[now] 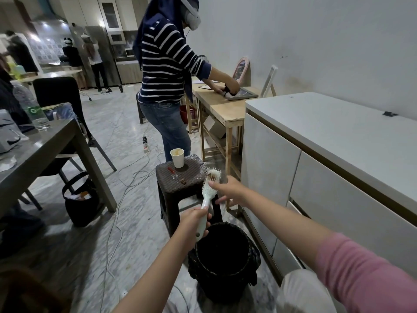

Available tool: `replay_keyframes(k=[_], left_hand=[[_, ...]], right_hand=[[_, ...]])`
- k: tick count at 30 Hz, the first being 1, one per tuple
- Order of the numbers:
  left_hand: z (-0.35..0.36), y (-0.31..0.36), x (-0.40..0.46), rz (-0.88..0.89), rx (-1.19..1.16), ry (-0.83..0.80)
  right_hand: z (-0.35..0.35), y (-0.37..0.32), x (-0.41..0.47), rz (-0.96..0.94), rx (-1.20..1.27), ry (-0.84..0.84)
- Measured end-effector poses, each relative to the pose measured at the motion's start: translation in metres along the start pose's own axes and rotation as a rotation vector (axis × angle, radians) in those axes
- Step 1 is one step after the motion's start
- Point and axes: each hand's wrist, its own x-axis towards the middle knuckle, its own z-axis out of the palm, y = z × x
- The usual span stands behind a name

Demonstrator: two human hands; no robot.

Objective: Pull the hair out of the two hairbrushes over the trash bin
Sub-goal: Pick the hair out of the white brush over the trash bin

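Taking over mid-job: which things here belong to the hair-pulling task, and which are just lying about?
Job: white plastic hairbrush held by left hand; right hand at its bristles; black lined trash bin.

Lying about: white paper cup, dark woven stool, black bag, clear water bottle.

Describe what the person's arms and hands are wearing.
Both hands are bare, with no gloves, rings or watch visible. The left hand and its forearm are uncovered as far as the frame shows. The right hand has a bare forearm, with a pink sleeve pushed up near the elbow.
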Motion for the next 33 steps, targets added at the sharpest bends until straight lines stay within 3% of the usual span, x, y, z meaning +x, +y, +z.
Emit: replay_keyframes(k=[4,10,18,22,27,33], left_hand=[[0.005,0.005,-0.005,0.027,0.003,-0.017],[-0.002,0.004,0.001,0.012,-0.043,0.034],[0.002,0.000,0.008,0.013,0.041,0.069],[-0.002,-0.001,0.017,-0.053,-0.075,0.193],[-0.028,-0.019,0.027,-0.131,-0.127,0.301],[-0.027,-0.018,0.026,-0.141,-0.099,0.262]], right_hand=[[0.009,0.002,-0.003,0.035,0.051,-0.074],[0.011,0.004,-0.005,-0.044,-0.021,0.071],[0.000,0.007,-0.005,-0.062,0.272,0.197],[-0.008,0.002,-0.009,-0.146,0.410,0.268],[-0.027,0.002,-0.002,-0.243,0.081,0.382],[-0.027,-0.004,0.003,-0.093,-0.423,0.053]])
